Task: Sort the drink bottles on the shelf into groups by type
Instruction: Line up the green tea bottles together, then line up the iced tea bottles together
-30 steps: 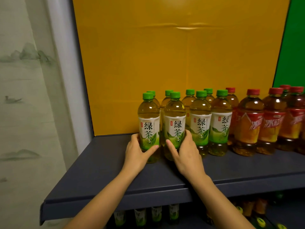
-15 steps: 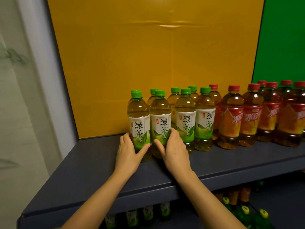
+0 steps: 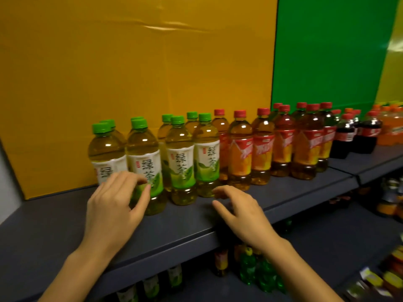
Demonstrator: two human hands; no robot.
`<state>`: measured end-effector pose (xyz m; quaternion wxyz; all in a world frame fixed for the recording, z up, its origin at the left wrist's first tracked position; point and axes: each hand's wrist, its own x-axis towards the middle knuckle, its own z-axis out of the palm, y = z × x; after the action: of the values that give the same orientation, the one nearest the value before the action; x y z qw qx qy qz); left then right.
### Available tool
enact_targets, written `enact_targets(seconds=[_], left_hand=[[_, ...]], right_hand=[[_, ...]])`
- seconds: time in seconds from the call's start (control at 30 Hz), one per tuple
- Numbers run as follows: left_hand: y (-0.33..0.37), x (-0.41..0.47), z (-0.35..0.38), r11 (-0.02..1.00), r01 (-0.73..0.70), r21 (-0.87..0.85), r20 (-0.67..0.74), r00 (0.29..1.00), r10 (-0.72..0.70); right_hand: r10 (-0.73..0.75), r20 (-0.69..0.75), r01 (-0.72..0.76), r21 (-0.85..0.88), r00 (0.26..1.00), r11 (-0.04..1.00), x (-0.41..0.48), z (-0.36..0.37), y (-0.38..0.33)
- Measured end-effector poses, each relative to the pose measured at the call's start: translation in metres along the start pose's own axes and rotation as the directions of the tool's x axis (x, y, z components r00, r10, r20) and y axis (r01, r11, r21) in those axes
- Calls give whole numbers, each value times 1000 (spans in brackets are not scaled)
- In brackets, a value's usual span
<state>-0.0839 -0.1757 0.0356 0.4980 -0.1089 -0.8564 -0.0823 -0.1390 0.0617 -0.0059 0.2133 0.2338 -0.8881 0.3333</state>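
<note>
Hovering over the front of the shelf (image 3: 54, 232), both my hands are free of any bottle. Left hand (image 3: 115, 205): fingers loosely curled, thumb raised, directly in front of the front-left green tea bottles (image 3: 144, 162). I cannot tell whether a fingertip grazes a label, but nothing is gripped. Right hand (image 3: 242, 211): fingers spread and relaxed, empty, just in front of the place where the green tea group meets the red-capped iced tea bottles (image 3: 241, 153).

Green tea stands at the left end with iced tea next to it. Cola bottles (image 3: 345, 136) and orange soda bottles (image 3: 390, 127) are further right, each kind apparently together.

Risks, as I judge them: the bottles are tall, narrow and packed close. A careless knuckle against a front-row bottle could tip it into its neighbours or off the open front edge. The bottle by my left thumb stands furthest forward. Reaching across with my right hand could also nudge an iced tea bottle out of line and blur the boundary between groups.
</note>
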Motion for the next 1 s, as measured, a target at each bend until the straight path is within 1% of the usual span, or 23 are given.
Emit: enact_targets(seconds=[0.1,0.23,0.4,0.5,0.67,0.77,0.9,1.0], left_hand=[[44,12,17,994,-55,-91,99,993,64],[108,29,57,970,-54,-237,172,980,97],[196,47,116,921,-4,-389,250,962,110],[250,51,151,885,15,-465,287,948,135],[323,69,209,814,148,-561,400,910,111],[347,88,239,767,263,-586,442,896,31],[365,107,268,692,432,-578,526,846,-89],[370,112,284,680,472,-561,543,830,-129]], right_hand=[[59,-51,-60,-27,997,998,-11,-44,46],[139,-101,-145,-47,985,988,-21,-103,110],[197,-155,-204,-32,968,978,-27,-170,184],[211,-139,-219,-47,968,975,-23,-200,220],[209,-122,-217,-53,970,975,-1,-232,261],[207,-93,-209,-13,974,978,18,-239,275],[228,-61,-219,124,972,968,52,-235,290],[240,-21,-225,270,971,936,76,-226,301]])
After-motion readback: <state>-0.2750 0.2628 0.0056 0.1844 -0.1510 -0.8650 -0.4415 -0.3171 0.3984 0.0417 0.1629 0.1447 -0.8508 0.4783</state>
